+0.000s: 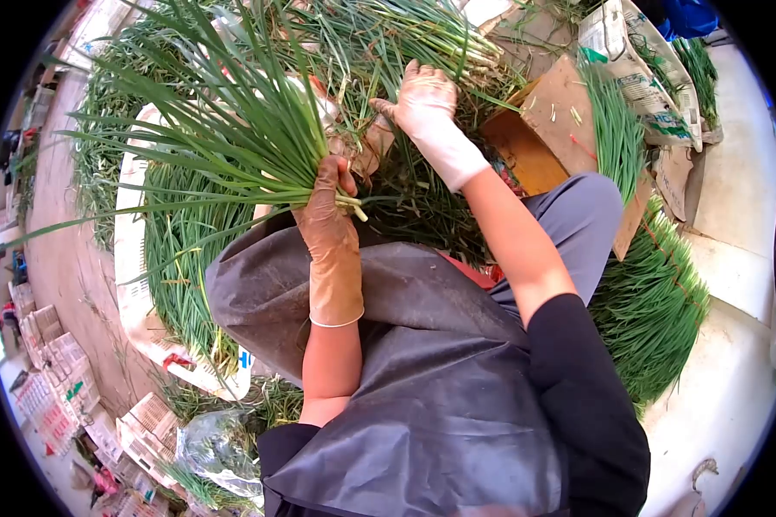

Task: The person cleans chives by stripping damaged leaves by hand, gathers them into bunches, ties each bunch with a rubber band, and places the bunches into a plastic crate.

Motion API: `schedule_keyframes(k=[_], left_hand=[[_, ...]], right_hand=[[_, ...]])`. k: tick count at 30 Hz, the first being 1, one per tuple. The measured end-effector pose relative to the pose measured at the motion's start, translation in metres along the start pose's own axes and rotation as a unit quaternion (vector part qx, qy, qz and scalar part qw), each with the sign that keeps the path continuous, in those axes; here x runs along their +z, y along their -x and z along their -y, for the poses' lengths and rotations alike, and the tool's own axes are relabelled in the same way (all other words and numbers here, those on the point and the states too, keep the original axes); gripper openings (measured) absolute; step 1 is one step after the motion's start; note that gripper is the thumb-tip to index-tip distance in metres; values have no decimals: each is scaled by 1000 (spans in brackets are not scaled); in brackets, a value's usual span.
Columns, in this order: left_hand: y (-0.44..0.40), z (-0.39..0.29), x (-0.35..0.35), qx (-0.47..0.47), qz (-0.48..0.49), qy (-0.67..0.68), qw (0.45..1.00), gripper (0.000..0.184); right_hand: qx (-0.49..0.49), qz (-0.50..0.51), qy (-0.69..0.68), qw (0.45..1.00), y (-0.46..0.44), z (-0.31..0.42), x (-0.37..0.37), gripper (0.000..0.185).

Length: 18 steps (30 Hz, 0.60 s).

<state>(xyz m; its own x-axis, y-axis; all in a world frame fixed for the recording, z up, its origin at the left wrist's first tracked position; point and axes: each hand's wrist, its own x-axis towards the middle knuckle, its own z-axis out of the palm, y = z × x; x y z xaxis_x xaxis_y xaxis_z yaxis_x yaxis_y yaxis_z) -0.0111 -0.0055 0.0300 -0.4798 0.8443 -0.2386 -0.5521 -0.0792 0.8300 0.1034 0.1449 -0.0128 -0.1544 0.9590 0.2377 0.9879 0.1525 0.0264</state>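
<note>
My left hand (323, 207), in a stained glove, is closed around the base of a bunch of garlic chives (259, 146). Its pale stem ends poke out beside my fingers, and the long green leaves fan to the upper left. My right hand (427, 93), in a thin pale glove, reaches forward over the loose chive pile (431, 39), thumb held apart from the other fingers. Nothing shows in its grasp, though the fingertips are partly turned away. Below it lies a heap of dark trimmings (427, 189).
A white crate (129, 224) packed with chives stands left of my knee. To the right are a cardboard box (547, 121), a tied chive bundle (655, 302) and another white crate (642, 69). A clear plastic bag (220, 444) lies at lower left, near several stacked crates.
</note>
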Motion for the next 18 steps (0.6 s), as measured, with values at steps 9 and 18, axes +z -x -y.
schedule_keyframes(k=[9,18], left_hand=[[-10,-16,-9,-67,-26,139,988,32],[-5,-15,0,-81,3,145,986,34]], right_hand=[[-161,96,-301,935,126,1,5,17],[52,22,68,996,-8,-44,33,24]])
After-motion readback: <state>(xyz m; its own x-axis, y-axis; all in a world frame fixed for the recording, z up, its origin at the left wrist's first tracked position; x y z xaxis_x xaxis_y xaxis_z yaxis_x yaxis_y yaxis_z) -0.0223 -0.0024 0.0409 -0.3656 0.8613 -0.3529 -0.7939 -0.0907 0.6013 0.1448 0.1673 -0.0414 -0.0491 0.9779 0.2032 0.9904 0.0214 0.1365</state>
